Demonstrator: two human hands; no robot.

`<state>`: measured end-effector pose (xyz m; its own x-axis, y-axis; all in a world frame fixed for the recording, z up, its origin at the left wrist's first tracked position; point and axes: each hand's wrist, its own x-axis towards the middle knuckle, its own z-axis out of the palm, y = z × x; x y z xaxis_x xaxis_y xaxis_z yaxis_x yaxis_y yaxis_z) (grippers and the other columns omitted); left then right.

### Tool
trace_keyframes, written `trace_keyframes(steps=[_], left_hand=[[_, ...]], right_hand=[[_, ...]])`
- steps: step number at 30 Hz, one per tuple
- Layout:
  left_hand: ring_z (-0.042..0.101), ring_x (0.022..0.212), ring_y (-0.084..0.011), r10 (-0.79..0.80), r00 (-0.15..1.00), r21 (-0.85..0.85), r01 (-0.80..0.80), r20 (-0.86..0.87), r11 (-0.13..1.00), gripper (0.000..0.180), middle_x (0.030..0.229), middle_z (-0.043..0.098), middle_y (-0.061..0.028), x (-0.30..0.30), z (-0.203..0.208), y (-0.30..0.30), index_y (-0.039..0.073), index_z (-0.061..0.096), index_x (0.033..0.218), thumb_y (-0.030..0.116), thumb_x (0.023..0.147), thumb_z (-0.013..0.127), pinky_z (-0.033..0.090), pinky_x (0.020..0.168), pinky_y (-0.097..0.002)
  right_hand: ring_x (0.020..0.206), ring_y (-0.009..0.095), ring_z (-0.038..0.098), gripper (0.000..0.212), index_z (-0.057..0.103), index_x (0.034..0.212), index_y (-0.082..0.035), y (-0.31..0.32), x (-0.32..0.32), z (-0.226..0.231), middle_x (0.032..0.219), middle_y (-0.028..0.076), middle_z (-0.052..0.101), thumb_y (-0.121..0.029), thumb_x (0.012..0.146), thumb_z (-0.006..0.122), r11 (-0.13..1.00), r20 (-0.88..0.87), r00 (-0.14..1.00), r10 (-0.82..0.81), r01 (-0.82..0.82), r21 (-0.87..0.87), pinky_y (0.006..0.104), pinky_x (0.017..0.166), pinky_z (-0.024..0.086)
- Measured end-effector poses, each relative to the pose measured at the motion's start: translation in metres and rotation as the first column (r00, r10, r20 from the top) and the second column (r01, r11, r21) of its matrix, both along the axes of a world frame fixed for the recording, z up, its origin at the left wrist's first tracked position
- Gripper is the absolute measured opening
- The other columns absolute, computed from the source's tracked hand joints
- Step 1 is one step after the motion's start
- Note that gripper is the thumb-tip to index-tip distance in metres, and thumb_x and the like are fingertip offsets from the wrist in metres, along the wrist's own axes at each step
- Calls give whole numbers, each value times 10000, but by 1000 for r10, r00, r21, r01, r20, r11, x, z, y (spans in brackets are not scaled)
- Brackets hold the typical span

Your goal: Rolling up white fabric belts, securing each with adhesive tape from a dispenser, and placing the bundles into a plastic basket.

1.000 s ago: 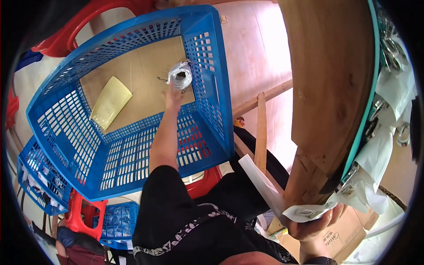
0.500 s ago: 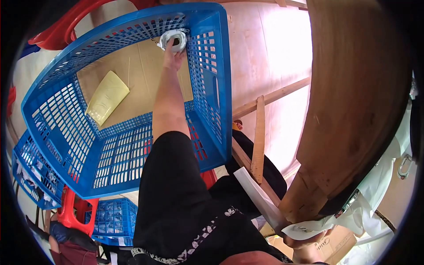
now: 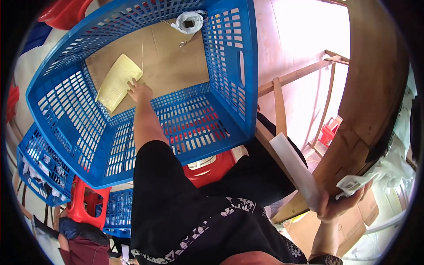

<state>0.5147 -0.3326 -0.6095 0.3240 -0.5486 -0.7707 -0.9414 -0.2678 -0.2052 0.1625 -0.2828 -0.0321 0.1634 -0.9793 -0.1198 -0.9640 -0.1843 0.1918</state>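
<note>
Left hand [image 3: 139,91] reaches into the blue crate [image 3: 229,84], fingers spread loose, tips touching the yellow pad [image 3: 117,81] lying flat on the cardboard floor. A white bundle [image 3: 189,22] sits in the far corner. Right hand [image 3: 340,205] grips white strips [image 3: 296,170] beside the wooden table [image 3: 375,88]

Bright daylight, overexposed glare upper right, fisheye-bent edges, dark rim

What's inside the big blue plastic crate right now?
A brown cardboard liner covers the floor of the big blue plastic crate; on it lie a pale yellow flat packet, touched by the left hand, and a white bundle. Anything beneath stays hidden.
</note>
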Motion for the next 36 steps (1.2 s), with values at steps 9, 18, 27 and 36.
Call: trace_keyframes(steps=[9, 18, 27, 36], left_hand=[[524, 1048, -285, -184, 843, -196, 96, -505, 976, 370, 1043, 592, -127, 4, 73, 16, 54, 534, 1135, 126, 772, 520, 412, 905, -398], [573, 871, -365, -384, 608, -217, 332, -695, 918, 315, 954, 582, -194, -8, 399, 114, 42, 606, 1028, 80, 725, 528, 467, 726, -450], [571, 707, -393, -316, 739, -67, 346, -595, 936, 197, 788, 580, -255, 106, 236, 356, -5, 589, 762, 189, 753, 555, 436, 650, -487], [622, 782, -237, -883, 189, -898, -190, -429, 396, 149, 842, 641, -139, -190, 648, 66, -13, 620, 925, 98, 841, 565, 477, 693, -315]], right_hand=[[1262, 442, 267, 781, 256, 1345, 1, -15, 20, -1, 1359, 230, 299, -293, 730, 637, 996, 20, 996, 88, -88, -14, 535, 1033, 203], [1200, 354, 368, 656, 438, 1263, -101, -18, 14, 6, 1276, 130, 429, -251, 672, 683, 996, 168, 986, 5, 10, -89, 522, 998, 258], [1240, 308, 348, 675, 380, 1312, -126, 17, -18, 11, 1305, 105, 413, -399, 752, 639, 937, 358, 910, 208, -81, -339, 547, 1033, 211], [902, 293, 584, 264, 628, 984, -78, 54, -139, 134, 957, 119, 619, -234, 772, 649, 557, 543, 793, 277, 328, -763, 369, 830, 455]])
